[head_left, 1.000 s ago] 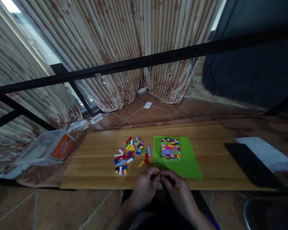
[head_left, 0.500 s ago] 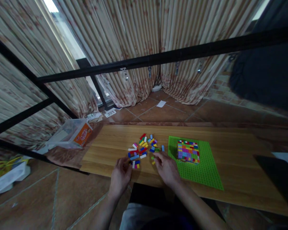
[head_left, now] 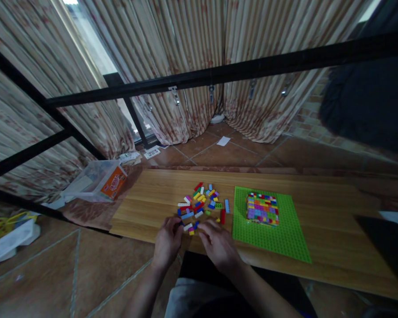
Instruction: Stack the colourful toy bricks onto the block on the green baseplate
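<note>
My left hand (head_left: pixel 168 240) is at the near side of a loose pile of toy building bricks (head_left: pixel 187 216). Its thumb and forefinger are pinched together by a small dark piece, hard to make out at the fingertips. My right hand (head_left: pixel 220 246) reaches leftward into the pile, thumb and forefinger a little apart, tips beside a blue brick (head_left: pixel 196 225). A red brick (head_left: pixel 222 216) and a light blue brick (head_left: pixel 227 206) lie beyond my right hand. Farther right, a multicoloured block of joined bricks (head_left: pixel 262 209) sits on a green baseplate (head_left: pixel 283 245).
The bricks and baseplate rest on a long wooden table (head_left: pixel 142 198). A clear plastic box with an orange label (head_left: pixel 113 183) stands to the left. Black metal bars (head_left: pixel 199 78) cross in front of the curtains. A dark flat object (head_left: pixel 384 247) is at the right end.
My right hand has moved left and nearer to me, from the pile's right side to its near edge, uncovering the red brick. My left hand stays almost in place.
</note>
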A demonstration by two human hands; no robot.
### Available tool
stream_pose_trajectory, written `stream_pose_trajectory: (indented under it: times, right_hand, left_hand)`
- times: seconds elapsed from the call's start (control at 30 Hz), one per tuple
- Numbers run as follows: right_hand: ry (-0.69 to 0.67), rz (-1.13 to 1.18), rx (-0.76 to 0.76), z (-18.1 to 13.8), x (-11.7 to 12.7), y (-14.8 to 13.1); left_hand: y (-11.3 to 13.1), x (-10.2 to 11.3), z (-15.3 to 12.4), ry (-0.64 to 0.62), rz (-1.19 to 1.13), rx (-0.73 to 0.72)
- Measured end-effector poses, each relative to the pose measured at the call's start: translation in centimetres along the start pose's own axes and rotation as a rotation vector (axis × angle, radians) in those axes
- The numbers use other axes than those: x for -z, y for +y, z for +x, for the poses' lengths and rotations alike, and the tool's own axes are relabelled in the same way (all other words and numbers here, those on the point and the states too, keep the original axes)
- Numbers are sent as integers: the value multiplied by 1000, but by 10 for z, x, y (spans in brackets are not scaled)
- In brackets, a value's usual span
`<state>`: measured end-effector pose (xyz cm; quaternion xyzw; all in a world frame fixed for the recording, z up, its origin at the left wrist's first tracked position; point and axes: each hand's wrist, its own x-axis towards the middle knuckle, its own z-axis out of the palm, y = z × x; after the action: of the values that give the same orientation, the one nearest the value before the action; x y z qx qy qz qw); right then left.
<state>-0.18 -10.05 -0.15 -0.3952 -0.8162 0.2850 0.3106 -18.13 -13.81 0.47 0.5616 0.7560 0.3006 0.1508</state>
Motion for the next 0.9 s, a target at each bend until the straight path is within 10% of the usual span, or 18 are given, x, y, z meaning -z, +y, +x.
stream_pose_trajectory:
  times: [0.47,0.7,0.9]
  right_hand:
    - [-60,-285,-1,8,-25,-3]
    - [130,-9,30,-8,-5,9]
    - [184,136,1,-24,18,3]
  left_hand:
    - [9,-15,-2,-30,-86,-104]
    - [29,-25,-7,44,-341,-2]
    - [69,-24,-16,-272,-710,109]
